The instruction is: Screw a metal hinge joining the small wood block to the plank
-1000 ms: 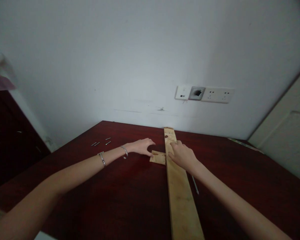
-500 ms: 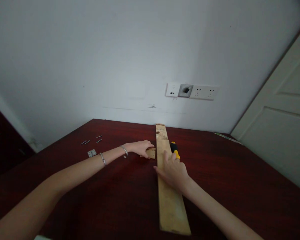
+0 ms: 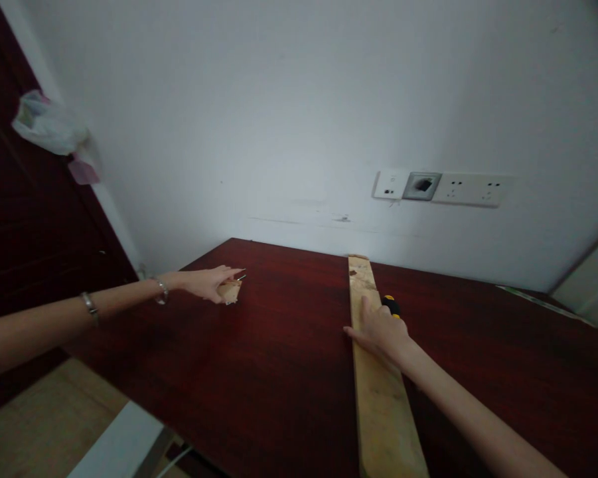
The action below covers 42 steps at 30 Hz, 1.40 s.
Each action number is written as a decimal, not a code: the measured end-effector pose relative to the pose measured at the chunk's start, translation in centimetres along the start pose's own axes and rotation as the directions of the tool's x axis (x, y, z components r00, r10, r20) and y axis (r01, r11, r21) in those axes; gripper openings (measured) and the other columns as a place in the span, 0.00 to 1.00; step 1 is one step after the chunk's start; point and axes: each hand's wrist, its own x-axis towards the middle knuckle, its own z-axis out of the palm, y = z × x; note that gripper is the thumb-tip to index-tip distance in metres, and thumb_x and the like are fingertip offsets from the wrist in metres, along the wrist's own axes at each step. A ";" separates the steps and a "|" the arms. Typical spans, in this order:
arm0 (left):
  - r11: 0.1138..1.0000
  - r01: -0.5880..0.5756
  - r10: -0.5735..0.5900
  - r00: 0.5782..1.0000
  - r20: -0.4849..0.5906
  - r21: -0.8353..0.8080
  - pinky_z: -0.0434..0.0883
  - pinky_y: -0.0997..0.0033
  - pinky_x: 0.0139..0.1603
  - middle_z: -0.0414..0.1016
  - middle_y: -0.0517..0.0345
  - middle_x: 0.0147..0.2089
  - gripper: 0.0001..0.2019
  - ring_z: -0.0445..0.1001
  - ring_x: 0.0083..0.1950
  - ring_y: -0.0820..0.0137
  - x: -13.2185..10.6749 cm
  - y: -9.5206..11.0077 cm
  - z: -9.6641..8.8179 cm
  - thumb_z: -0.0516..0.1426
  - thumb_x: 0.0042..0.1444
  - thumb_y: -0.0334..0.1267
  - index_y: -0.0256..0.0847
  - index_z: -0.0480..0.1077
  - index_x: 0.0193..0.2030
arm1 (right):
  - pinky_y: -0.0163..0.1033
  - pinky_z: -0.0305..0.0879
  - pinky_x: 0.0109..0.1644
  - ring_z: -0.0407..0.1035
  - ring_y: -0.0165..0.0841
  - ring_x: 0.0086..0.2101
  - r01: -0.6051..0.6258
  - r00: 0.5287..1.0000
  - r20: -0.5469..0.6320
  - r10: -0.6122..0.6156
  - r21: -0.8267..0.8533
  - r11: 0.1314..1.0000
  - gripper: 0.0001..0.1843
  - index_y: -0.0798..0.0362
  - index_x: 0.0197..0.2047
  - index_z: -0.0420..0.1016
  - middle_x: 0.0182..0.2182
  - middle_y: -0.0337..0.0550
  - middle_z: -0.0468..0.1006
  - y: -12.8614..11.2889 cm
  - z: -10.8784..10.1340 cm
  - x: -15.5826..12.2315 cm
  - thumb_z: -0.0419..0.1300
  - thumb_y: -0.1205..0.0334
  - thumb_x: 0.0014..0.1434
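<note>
A long pale wooden plank (image 3: 383, 398) lies on the dark red table (image 3: 289, 358), reaching from the wall toward me. My right hand (image 3: 378, 330) rests flat on the plank with its fingers stretched out. Just beyond that hand a black and yellow tool handle (image 3: 391, 305) shows beside the plank. My left hand (image 3: 206, 281) is stretched out to the left over the table. It holds a small wooden piece (image 3: 229, 291), and a nail or screw (image 3: 241, 277) shows at its fingertips. Two bracelets sit on my left forearm.
A white wall with a row of sockets (image 3: 438, 188) stands behind the table. A dark wooden door (image 3: 24, 226) with plastic bags (image 3: 54, 129) hanging on it is at the left. The table's left edge drops to a light floor (image 3: 34, 431).
My left hand has carried the small wooden piece away from the plank, far to the left. My right hand stays on the plank. The view has turned left.
</note>
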 end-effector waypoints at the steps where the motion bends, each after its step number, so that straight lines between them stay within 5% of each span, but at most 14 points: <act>1: 1.000 0.031 -0.031 0.999 0.020 -0.003 0.62 0.64 0.57 0.67 0.47 0.56 0.44 0.65 0.56 0.56 -1.2 -1.1 0.5 0.60 0.42 0.40 0.37 0.51 0.68 | 0.48 0.65 0.45 0.70 0.52 0.49 0.004 1.000 0.001 -0.004 0.001 1.000 0.45 0.64 0.66 0.52 0.46 0.68 0.73 0.0 0.0 0.1 0.56 0.41 0.56; 6: 0.985 0.157 -0.163 0.981 0.104 0.066 0.60 0.58 0.61 0.62 0.40 0.63 0.43 0.59 0.64 0.49 -4.6 -3.8 2.8 0.61 0.42 0.40 0.34 0.54 0.67 | 0.49 0.65 0.45 0.71 0.53 0.48 0.021 1.000 0.020 -0.021 0.016 1.000 0.42 0.65 0.63 0.54 0.44 0.65 0.75 0.0 0.2 0.5 0.57 0.43 0.56; 12: 0.991 0.117 -0.126 0.976 0.179 0.060 0.59 0.60 0.62 0.56 0.36 0.67 0.45 0.55 0.67 0.49 -4.2 -3.7 3.8 0.60 0.42 0.38 0.32 0.52 0.68 | 0.48 0.66 0.43 0.73 0.52 0.46 0.012 0.999 -0.030 -0.010 0.044 0.999 0.36 0.63 0.58 0.60 0.42 0.63 0.76 0.1 0.7 0.8 0.60 0.47 0.54; 16: 0.994 0.078 -0.095 0.967 0.235 0.082 0.61 0.58 0.60 0.54 0.34 0.68 0.53 0.56 0.66 0.46 -2.7 -4.2 3.2 0.64 0.34 0.38 0.34 0.47 0.70 | 0.46 0.66 0.42 0.73 0.51 0.44 -0.023 0.993 -0.116 0.025 0.024 0.999 0.34 0.63 0.53 0.63 0.42 0.64 0.74 -0.2 1.1 0.3 0.58 0.43 0.54; 20: 0.980 0.033 -0.076 0.974 0.215 0.198 0.56 0.54 0.63 0.48 0.33 0.70 0.58 0.51 0.68 0.44 0.4 -3.5 0.4 0.65 0.32 0.39 0.34 0.43 0.71 | 0.46 0.66 0.41 0.73 0.51 0.42 -0.015 0.989 -0.147 0.020 0.036 0.999 0.36 0.63 0.54 0.62 0.41 0.64 0.72 -0.8 1.1 -0.3 0.58 0.42 0.54; 24: 0.971 -0.066 0.063 0.998 0.024 0.228 0.49 0.58 0.66 0.45 0.32 0.70 0.56 0.48 0.69 0.49 4.3 0.5 -3.8 0.64 0.36 0.37 0.29 0.39 0.71 | 0.45 0.66 0.41 0.73 0.50 0.42 0.019 0.980 -0.197 -0.007 0.059 0.998 0.37 0.64 0.55 0.60 0.41 0.63 0.72 -1.5 0.3 -1.1 0.59 0.43 0.53; 28: 0.956 -0.273 0.281 0.957 -0.072 0.104 0.48 0.64 0.67 0.43 0.40 0.72 0.53 0.46 0.70 0.55 7.5 7.0 -6.0 0.62 0.45 0.43 0.34 0.36 0.72 | 0.46 0.67 0.40 0.72 0.50 0.42 0.087 0.968 -0.240 -0.075 0.037 0.996 0.41 0.64 0.57 0.58 0.40 0.60 0.71 -2.0 -1.2 -2.2 0.60 0.42 0.51; 34: 0.764 -0.603 0.617 0.787 0.012 0.228 0.44 0.64 0.69 0.43 0.43 0.72 0.53 0.42 0.71 0.55 10.0 15.4 -4.4 0.66 0.41 0.39 0.34 0.42 0.71 | 0.45 0.66 0.39 0.71 0.47 0.40 0.200 0.928 -0.319 -0.192 -0.010 0.980 0.43 0.62 0.60 0.54 0.39 0.56 0.71 -2.4 -4.0 -4.2 0.61 0.44 0.49; 42: 0.660 -0.709 0.712 0.696 0.095 0.249 0.50 0.59 0.67 0.56 0.44 0.67 0.47 0.53 0.67 0.54 11.2 20.1 -3.5 0.66 0.36 0.35 0.36 0.54 0.66 | 0.44 0.67 0.36 0.70 0.46 0.39 0.281 0.905 -0.321 -0.278 -0.038 0.959 0.43 0.61 0.60 0.54 0.40 0.56 0.70 -2.7 -5.7 -6.3 0.61 0.44 0.49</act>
